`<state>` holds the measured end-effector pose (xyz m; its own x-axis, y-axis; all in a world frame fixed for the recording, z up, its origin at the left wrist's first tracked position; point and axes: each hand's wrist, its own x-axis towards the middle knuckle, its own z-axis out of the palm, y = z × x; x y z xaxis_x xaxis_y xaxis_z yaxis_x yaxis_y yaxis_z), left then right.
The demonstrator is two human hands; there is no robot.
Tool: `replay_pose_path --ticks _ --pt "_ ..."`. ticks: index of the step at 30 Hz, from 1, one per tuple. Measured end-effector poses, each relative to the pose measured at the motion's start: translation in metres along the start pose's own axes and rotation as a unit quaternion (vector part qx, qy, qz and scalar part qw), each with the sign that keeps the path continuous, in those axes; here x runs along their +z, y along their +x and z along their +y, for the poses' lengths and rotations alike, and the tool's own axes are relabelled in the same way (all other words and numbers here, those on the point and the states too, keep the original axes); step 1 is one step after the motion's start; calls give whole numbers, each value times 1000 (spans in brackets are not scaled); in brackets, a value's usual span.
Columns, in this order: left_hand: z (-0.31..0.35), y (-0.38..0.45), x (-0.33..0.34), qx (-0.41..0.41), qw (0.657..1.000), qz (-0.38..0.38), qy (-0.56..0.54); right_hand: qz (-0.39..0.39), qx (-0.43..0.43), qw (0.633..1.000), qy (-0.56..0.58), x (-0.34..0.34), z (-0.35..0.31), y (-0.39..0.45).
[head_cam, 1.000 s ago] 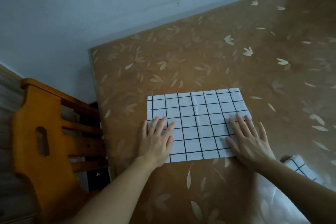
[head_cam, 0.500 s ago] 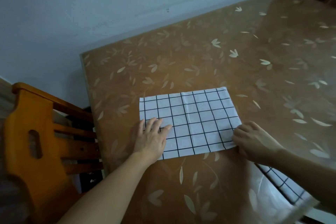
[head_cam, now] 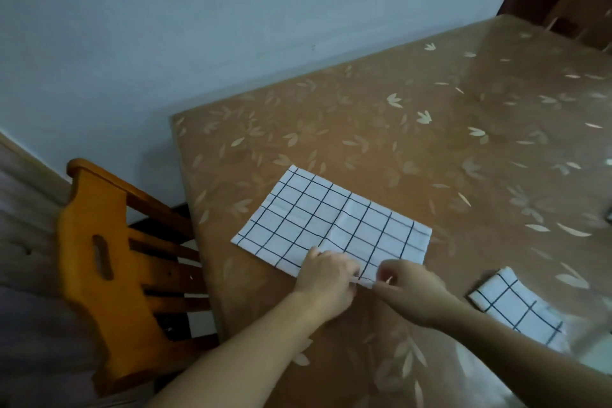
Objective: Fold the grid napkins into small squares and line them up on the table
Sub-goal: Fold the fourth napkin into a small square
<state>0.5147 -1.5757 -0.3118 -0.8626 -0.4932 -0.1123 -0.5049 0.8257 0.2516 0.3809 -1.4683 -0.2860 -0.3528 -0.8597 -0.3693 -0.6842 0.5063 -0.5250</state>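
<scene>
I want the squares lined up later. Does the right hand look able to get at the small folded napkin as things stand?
Probably yes. The folded napkin lies flat just right of the right hand, with only bare table between them. But that hand now pinches the larger napkin's near edge.

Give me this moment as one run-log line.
left hand: pinching napkin near edge | right hand: pinching same edge | folded napkin: lying right | table
</scene>
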Motion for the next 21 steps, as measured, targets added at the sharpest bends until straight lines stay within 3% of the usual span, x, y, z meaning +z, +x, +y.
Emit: replay_pose_path --ticks 3,6,9,14,17,21 --pt "-20 -22 -6 -34 996 21 -74 -47 -83 995 34 2 -18 -16" --pt "-44 -50 -7 -69 975 -3 -213 -26 -126 980 -154 10 -12 -17" --pt "-67 -77 -2 -143 928 -20 -344 35 -106 974 -196 19 0 -13" --pt "-90 -108 9 -250 876 6 -413 -90 -37 994 -48 8 -10 -15" --pt "-92 -110 13 -282 827 34 -486 -110 -27 991 76 -12 -21 -21" --pt "-81 -100 11 -307 736 38 -602 -153 -39 925 345 -27 -18 -34"
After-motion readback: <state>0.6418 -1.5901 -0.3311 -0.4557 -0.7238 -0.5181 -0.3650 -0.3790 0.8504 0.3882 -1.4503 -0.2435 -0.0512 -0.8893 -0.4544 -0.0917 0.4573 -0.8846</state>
